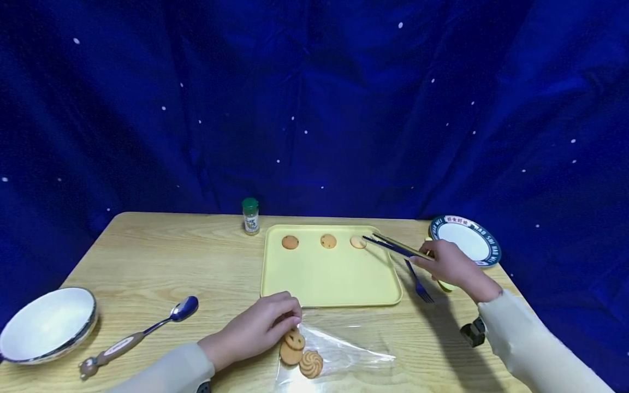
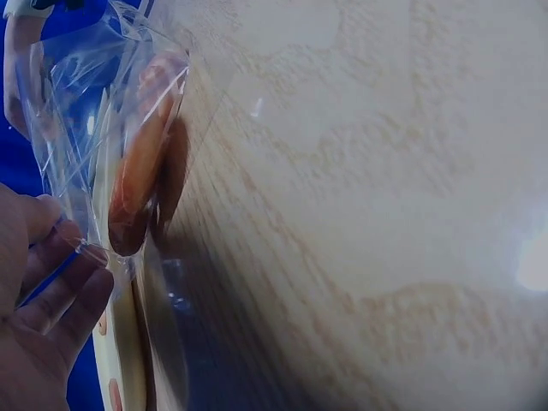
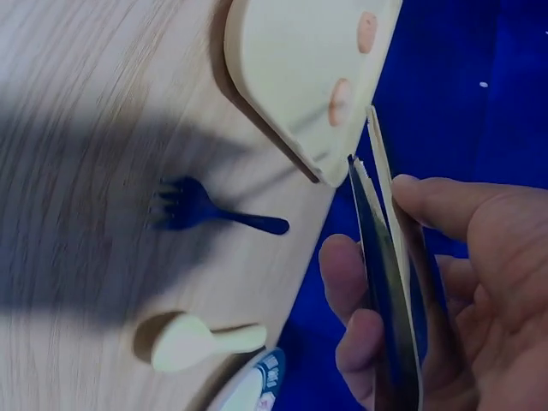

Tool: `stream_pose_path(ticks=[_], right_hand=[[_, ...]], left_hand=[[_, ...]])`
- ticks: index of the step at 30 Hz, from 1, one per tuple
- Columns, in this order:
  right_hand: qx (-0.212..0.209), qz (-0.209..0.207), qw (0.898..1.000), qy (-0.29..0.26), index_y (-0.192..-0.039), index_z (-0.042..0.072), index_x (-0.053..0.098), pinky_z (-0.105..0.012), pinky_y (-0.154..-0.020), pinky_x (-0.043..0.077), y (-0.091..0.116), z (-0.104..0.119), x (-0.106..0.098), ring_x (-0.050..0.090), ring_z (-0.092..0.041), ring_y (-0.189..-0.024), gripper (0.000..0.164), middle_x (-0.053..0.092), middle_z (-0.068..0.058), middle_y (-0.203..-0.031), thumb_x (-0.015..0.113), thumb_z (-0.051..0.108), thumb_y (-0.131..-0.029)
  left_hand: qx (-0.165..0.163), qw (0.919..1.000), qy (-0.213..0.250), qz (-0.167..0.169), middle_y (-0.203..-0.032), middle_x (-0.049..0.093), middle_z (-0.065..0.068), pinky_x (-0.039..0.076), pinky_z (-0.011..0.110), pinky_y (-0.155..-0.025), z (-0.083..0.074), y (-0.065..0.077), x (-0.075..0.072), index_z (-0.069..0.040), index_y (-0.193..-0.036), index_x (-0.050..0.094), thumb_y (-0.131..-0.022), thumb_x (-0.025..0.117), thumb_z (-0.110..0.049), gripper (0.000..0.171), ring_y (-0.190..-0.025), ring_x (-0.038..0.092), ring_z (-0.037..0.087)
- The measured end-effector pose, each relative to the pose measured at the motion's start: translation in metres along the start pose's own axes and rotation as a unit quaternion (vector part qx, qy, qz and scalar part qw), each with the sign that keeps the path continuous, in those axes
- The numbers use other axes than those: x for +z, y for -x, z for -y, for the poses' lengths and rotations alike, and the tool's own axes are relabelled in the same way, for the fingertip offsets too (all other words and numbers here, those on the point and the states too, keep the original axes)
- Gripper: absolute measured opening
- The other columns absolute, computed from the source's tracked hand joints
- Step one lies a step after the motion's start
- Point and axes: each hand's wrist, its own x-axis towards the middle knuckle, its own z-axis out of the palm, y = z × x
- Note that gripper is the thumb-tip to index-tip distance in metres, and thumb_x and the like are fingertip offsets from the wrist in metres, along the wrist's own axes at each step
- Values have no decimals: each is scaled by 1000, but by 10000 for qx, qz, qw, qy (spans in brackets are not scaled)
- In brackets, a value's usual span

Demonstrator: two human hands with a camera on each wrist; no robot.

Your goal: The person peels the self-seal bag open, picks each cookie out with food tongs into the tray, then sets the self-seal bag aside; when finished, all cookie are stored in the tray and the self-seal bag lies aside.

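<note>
Tray [image 1: 329, 281]: two o'clock from left hand [image 1: 262, 325], nine from right hand [image 1: 452, 265]!
Bag [image 1: 344, 349]: pinched by that left hand, four o'clock!
Tongs [image 1: 408, 249]: clamped in right hand, tips apart, aimed ten o'clock.
Yellow spoon [image 3: 193, 342]: whole from right wrist, mostly hidden from head.

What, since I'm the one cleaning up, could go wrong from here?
The tongs in the right hand might nudge or crack the pale cookie by their tips. The plate seems to overhang the table, so a bump could tip it. A tug by the left hand could shift the cookies in the clear bag.
</note>
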Motion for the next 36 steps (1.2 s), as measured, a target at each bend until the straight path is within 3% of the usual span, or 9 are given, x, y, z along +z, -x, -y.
stream_pose_path(ticks=[5,11,16,18,22,25,31,36], right_hand=[[-419,-324,9986,-82,-96,4,65,-24,-54,43,23,-4,-12,55,-7,-48,21,60,2,-62,62,26,-95],[-1016,-476,9921,-553,-96,15,64,-23,-50,46,66,-19,-26,57,-3,-54,3,66,6,-78,63,18,-94],[-1475,-293,9823,-1115,-99,15,65,-23,-51,45,101,-39,-35,59,-6,-57,14,65,13,-76,63,3,-91],[-1721,-34,9731,-1532,-101,13,65,-24,-51,44,113,-48,-37,60,-8,-59,20,64,11,-75,61,-4,-90],[-2237,720,9415,-2416,-103,10,65,-27,-51,46,128,-56,-32,61,-11,-61,31,63,2,-75,55,-15,-88],[-2477,1180,9226,-2710,-104,10,64,-27,-50,50,131,-54,-21,62,-12,-61,33,61,-3,-75,53,-17,-88],[-2709,1199,9231,-2450,-103,15,63,-22,-48,48,131,-43,-2,60,-9,-58,30,59,-3,-74,56,-12,-90],[-2472,1438,9264,-2450,-100,16,63,-23,-46,48,125,-34,10,57,-3,-57,22,57,-8,-71,57,-4,-93]], left_hand=[[40,10000,-29,-38,-91,56,-16,49,19,-77,1,0,1,-20,-94,62,-99,56,-20,7,-83,51,-2],[48,10000,-26,-66,-91,56,-16,49,19,-77,2,0,1,-20,-94,62,-99,56,-20,8,-83,51,-1],[77,10000,-25,-40,-91,56,-15,49,18,-76,2,-1,1,-20,-95,62,-99,56,-20,7,-83,51,-1],[78,10000,-43,-38,-91,56,-15,48,18,-75,2,-1,1,-20,-94,62,-99,56,-20,7,-82,51,-1],[64,9999,-90,-57,-90,55,-16,48,18,-74,3,0,0,-20,-95,62,-99,56,-21,7,-81,50,-1],[36,9999,-99,-36,-90,54,-17,48,17,-74,3,1,-1,-20,-95,62,-99,55,-22,8,-80,50,-1],[173,9997,-163,-98,-88,57,-11,48,17,-73,3,1,-3,-19,-93,61,-99,56,-19,8,-80,50,-1],[258,9995,-162,-60,-89,58,-11,48,17,-74,1,-1,-1,-18,-94,62,-99,55,-19,8,-80,49,-1]])
